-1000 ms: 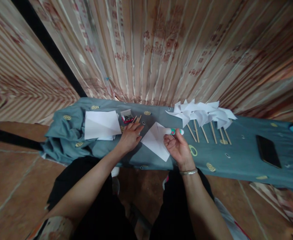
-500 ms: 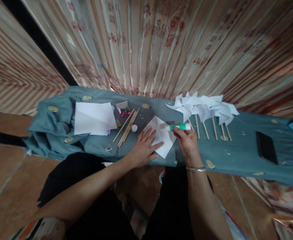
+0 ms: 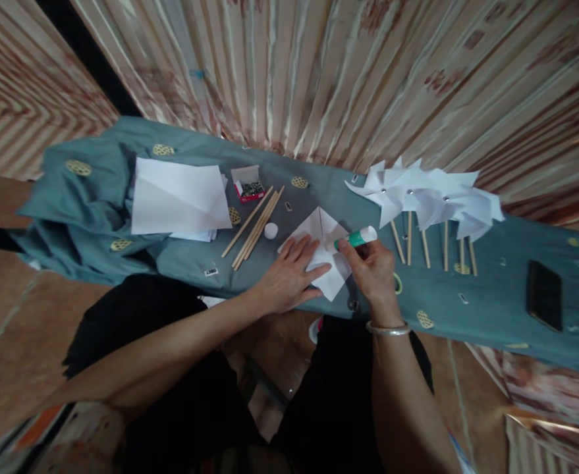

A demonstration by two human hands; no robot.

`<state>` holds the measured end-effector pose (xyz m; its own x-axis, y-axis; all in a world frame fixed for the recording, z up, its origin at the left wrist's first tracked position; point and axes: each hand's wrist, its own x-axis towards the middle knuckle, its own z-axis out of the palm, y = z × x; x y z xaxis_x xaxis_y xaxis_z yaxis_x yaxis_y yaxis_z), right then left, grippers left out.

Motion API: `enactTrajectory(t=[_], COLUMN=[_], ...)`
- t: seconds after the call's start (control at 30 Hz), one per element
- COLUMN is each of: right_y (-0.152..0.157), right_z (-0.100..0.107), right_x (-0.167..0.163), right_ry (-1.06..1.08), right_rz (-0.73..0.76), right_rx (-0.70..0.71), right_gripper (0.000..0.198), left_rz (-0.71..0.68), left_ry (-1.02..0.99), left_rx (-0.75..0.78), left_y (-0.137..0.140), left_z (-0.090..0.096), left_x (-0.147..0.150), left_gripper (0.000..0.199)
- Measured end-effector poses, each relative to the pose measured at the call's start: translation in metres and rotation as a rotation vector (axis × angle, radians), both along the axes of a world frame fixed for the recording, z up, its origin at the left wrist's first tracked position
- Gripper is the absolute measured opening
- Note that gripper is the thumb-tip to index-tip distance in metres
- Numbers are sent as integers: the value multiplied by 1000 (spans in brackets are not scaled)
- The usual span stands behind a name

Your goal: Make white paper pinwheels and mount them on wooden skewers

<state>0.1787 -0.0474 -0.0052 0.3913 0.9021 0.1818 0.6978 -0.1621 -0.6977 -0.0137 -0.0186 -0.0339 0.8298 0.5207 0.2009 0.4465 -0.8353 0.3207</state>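
Note:
A white square of paper [image 3: 336,266] with cut lines lies on the cloth in front of me. My left hand [image 3: 289,273] rests on its left part with the fingers spread. In my right hand [image 3: 372,268] is a green and white glue stick [image 3: 356,237], tilted, its lower end over the middle of the paper; whether the tip touches cannot be made out. Left of the paper stands a small white cap [image 3: 271,230]. Several wooden sticks [image 3: 257,230] lie beyond the cap.
Further left are a stack of white paper [image 3: 180,197] and a red box of small metal pins [image 3: 249,187]. Several paper pinwheels [image 3: 432,197] on sticks lie to the right, then a black phone [image 3: 544,295]. A curtain [image 3: 289,72] hangs behind the cloth-covered table [image 3: 491,309].
My right hand has tilted the glue stick from nearly level so its left end points down toward the paper's middle. The left hand stays on the paper. The view has shifted.

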Motion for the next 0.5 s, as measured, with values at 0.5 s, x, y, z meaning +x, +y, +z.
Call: enactTrajectory(t=[0.5], right_y=[1], right_z=[-1], right_x=[-11], right_ry=[-66], right_rz=[-39], right_rx=[-11], right_gripper=[40], left_rz=[5], left_ry=[-8], left_rx=[-32], left_y=[0], left_z=[4], left_x=[1], left_gripper=[52])
